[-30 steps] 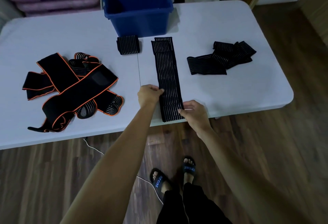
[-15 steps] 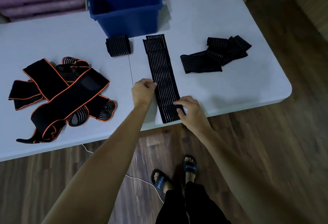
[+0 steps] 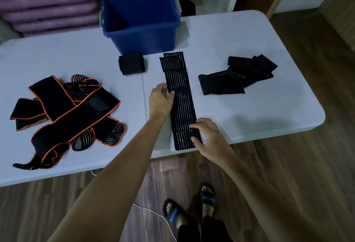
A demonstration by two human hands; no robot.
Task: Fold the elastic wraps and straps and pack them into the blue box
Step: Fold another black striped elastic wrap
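The left hand (image 3: pixel 161 100) has slid up the flat striped wrap (image 3: pixel 180 99), thumb pressing; the right hand (image 3: pixel 206 136) still pinches its near end, ready to fold.
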